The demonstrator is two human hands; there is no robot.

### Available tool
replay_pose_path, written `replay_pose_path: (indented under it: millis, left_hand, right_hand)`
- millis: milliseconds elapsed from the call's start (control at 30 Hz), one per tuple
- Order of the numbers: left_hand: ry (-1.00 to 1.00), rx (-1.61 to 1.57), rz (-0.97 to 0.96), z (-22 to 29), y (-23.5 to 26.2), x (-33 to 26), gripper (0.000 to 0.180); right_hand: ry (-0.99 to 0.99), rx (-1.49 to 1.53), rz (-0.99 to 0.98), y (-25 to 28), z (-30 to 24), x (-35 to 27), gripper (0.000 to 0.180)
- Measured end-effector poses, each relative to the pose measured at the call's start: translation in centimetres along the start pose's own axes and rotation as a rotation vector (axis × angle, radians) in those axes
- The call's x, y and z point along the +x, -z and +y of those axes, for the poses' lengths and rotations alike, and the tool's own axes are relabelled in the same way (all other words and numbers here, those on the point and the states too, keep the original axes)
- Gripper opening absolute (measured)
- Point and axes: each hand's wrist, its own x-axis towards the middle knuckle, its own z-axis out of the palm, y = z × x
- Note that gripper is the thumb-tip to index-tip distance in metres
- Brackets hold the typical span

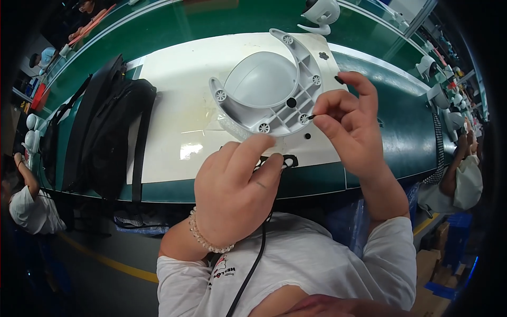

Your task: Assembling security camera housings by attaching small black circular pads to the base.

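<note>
A grey-white plastic base [311, 63] lies underside up on the pale mat, its crescent rim ribbed and set with several round spoked recesses around a domed middle. At its right edge my right hand [354, 124] pinches a small black piece [311, 117] between thumb and finger, right by one recess. A second dark piece [339, 80] shows at the tip of a raised finger of that hand. Just below the base, my left hand [232, 185] is closed on a black strip with pale round holes [288, 161]. One black round pad [291, 102] shows over the ribs.
Another black pad [308, 136] lies on the pale mat [179, 105]. Black bags or cloth with straps [105, 127] cover the left of the green table. A white device [319, 15] stands at the back. Other people work at both sides.
</note>
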Motion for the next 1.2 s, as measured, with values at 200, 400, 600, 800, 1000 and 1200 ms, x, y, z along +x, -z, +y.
replay_pose_path:
  millis: [200,400,600,800,1000,1200]
  left_hand:
    - [-0.051,-0.022,-0.050,-1.3,-1.3,1.2,0.011]
    - [-0.042,-0.063,0.003,-1.4,-2.0,1.0,0.012]
    - [-0.048,-0.098,0.009,-1.6,-2.2,0.9,0.015]
    - [-0.045,-0.080,0.031,-1.7,-2.5,0.9,0.016]
    - [-0.019,-0.091,0.002,-1.5,-2.2,0.9,0.016]
    - [-0.030,-0.077,-0.013,-1.5,-2.0,0.9,0.016]
  right_hand:
    - [-0.028,-0.172,-0.073,0.0,-0.8,0.2,0.053]
    - [0.231,-0.488,-0.041,-0.2,-0.1,-0.4,0.052]
    - [0.538,-0.931,-0.119,0.3,-1.1,-1.4,0.048]
    - [0.123,-0.462,-0.041,2.3,-0.9,0.2,0.032]
    - [0.065,-0.229,0.010,3.0,1.4,3.6,0.013]
    - [0.173,-0.427,0.005,2.8,1.8,3.5,0.010]
